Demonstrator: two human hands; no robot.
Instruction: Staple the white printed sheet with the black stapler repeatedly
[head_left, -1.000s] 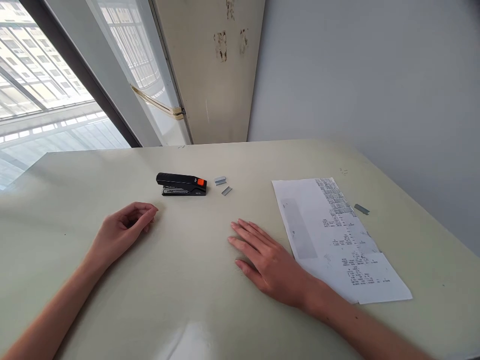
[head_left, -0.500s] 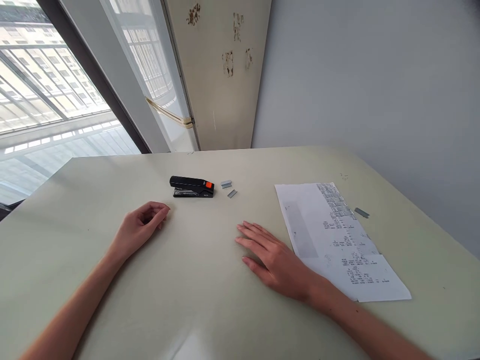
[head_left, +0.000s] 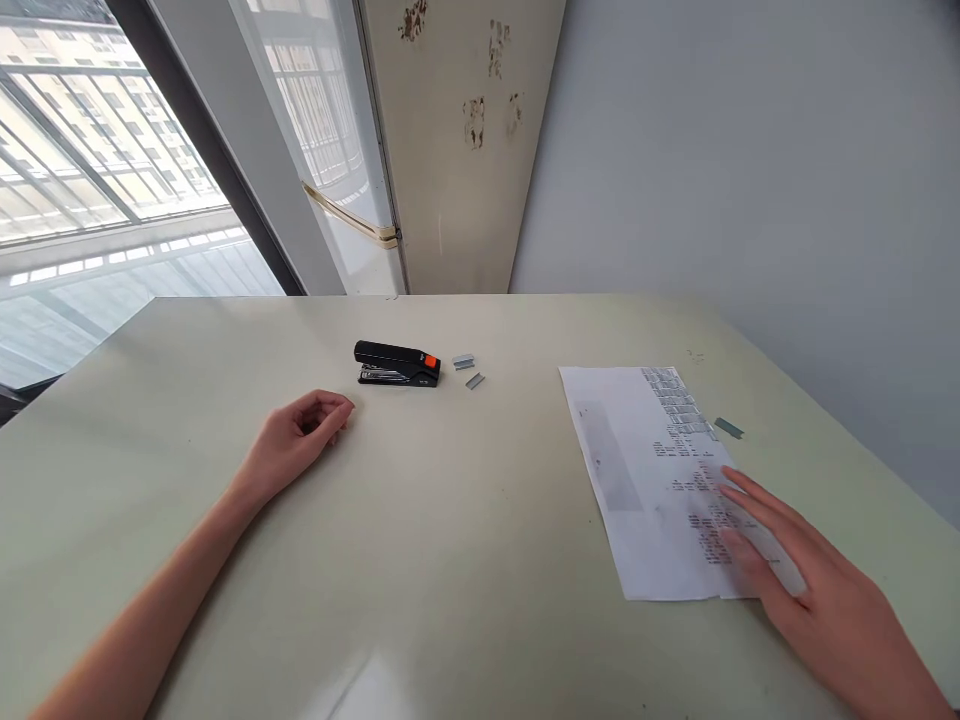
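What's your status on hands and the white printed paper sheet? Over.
Left hand loosely curled, near black stapler with orange patch. Right hand open over white printed paper sheet, contact unclear. Right hand hides part of sheet's lower right.

We've got a black stapler with a bright orange-red button, and the little staple strips just right of it look silvery grey. Well right of the stapler, our sheet is white with black print and a faded grey block. Behind the stapler we see a cream panel blotched brown, and under it a pale greenish-cream tabletop.
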